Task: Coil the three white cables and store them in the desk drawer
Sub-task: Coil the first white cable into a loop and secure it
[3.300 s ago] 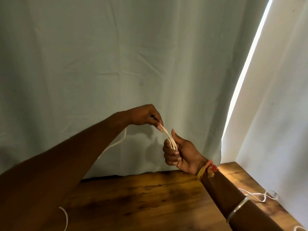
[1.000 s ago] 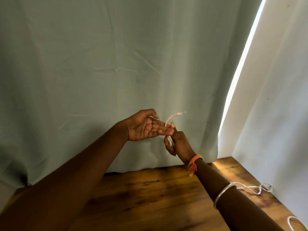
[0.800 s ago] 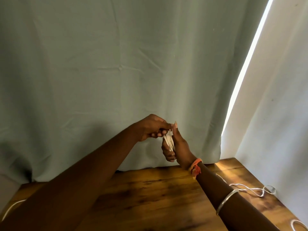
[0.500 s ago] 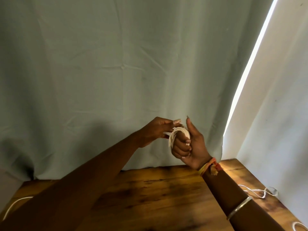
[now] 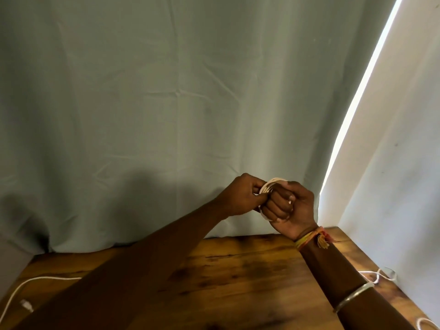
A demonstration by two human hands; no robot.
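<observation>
A white cable coil is wound around the fingers of my right hand, which is closed in a fist on it above the wooden desk. My left hand pinches the coil's left side, touching the right hand. A second white cable lies loose on the desk at the far left, its plug end showing. A third white cable lies along the desk's right edge, partly hidden by my right forearm. No drawer is in view.
A pale green curtain hangs right behind the desk. A white wall closes off the right side, with a bright slit of light between curtain and wall. Another bit of white cable shows at the bottom right corner.
The loose cable end has been wound into a coil around my right fingers. My right hand has closed into a fist on it, and both hands dropped slightly.
</observation>
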